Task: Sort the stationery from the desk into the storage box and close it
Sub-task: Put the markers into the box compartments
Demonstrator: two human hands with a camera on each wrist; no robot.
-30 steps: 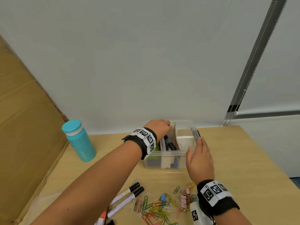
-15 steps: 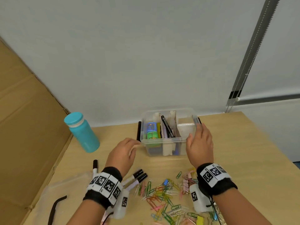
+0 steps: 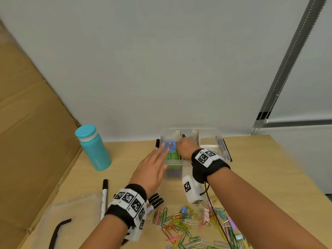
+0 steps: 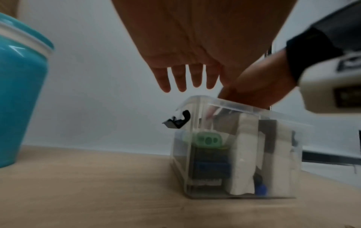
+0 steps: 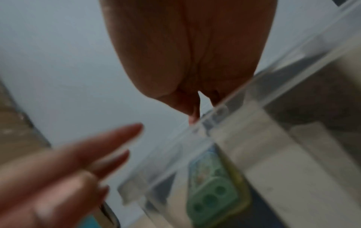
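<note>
The clear storage box (image 3: 223,150) stands open at the back of the desk, with a blue and green item (image 3: 170,150) and a black marker tip (image 3: 183,135) showing inside. My right hand (image 3: 186,147) reaches down into its middle; its fingertips (image 4: 210,114) show blurred through the wall, and whether they hold anything is unclear. Beside the box's left front corner, my left hand (image 3: 161,153) hovers with straight fingers (image 4: 185,80) and holds nothing. One marker (image 3: 104,194) lies on the desk, two more (image 3: 156,200) by my left wrist, and several coloured paper clips (image 3: 186,223) in front.
The box's clear lid (image 3: 75,212) with a black latch (image 3: 59,229) lies at the front left. A teal bottle (image 3: 93,148) stands left of the box. Cardboard (image 3: 32,123) lines the left side and a wall rises right behind the box.
My left hand moved forward from the markers to the box's left front corner. My right hand left the box's right edge and went into its middle.
</note>
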